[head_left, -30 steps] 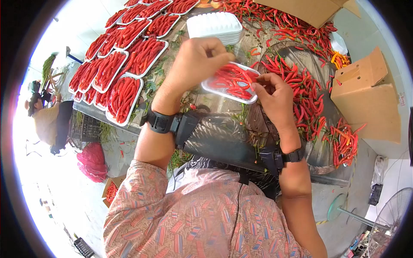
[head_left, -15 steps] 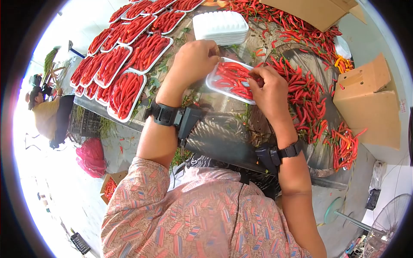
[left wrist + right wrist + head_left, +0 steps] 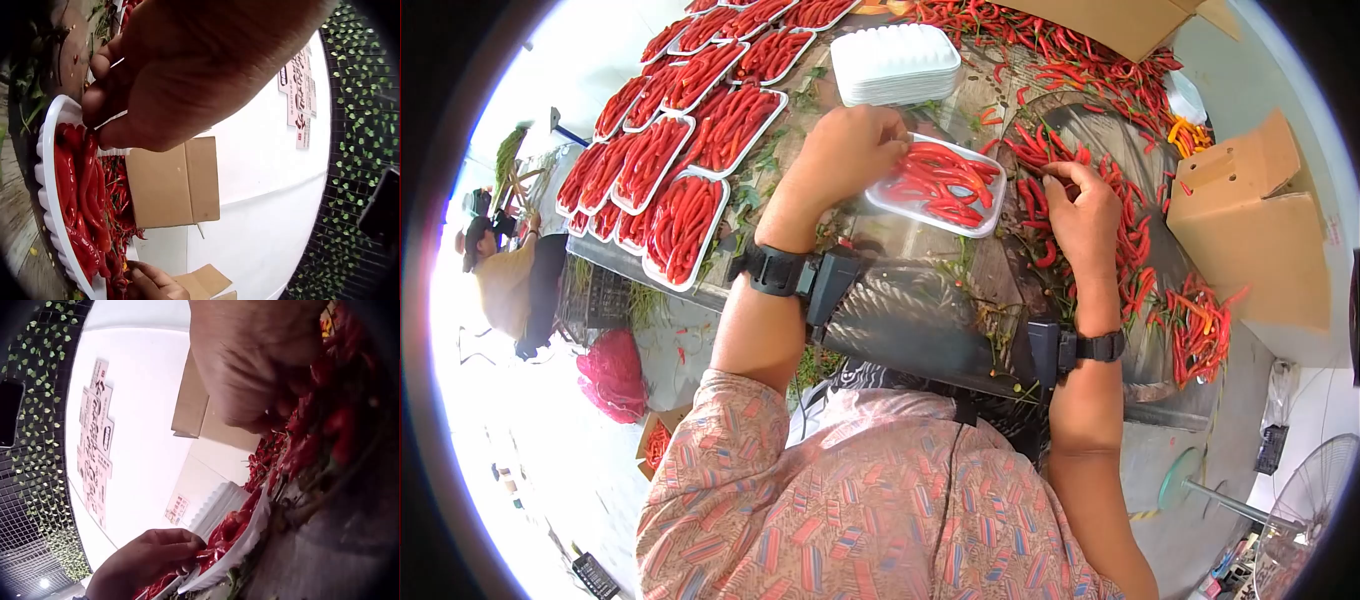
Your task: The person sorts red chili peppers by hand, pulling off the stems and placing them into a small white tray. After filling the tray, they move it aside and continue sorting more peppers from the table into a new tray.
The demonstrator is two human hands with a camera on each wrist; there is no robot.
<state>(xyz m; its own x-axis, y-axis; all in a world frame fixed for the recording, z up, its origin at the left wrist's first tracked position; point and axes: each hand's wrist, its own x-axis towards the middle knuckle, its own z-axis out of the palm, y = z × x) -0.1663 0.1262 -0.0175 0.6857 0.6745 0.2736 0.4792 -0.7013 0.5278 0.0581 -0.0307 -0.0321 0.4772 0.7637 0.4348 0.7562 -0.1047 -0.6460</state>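
A white foam tray (image 3: pixel 998 205) of red chili peppers (image 3: pixel 945 180) lies in front of me on the wooden table. My left hand (image 3: pixel 845 150) is at the tray's left side. In the left wrist view, that hand's thumb and finger pinch the end of a red chili (image 3: pixel 89 153) lying in the tray. To the right of the tray, my right hand (image 3: pixel 1088 215) reaches with bent fingers into a loose pile of red chilies (image 3: pixel 1135 235). Its fingertips are among the peppers, and I cannot tell if they hold one.
A stack of white trays (image 3: pixel 897 62) stands behind the tray. Filled chili trays (image 3: pixel 685 230) crowd the table's left side. More chilies (image 3: pixel 1060 50) spread along the back. A cardboard box (image 3: pixel 1250 220) stands at the right. Another person (image 3: pixel 505 270) is at the far left.
My right hand has left the tray's right edge and moved right to the loose chili pile. My left hand has come down from above the tray to its left side.
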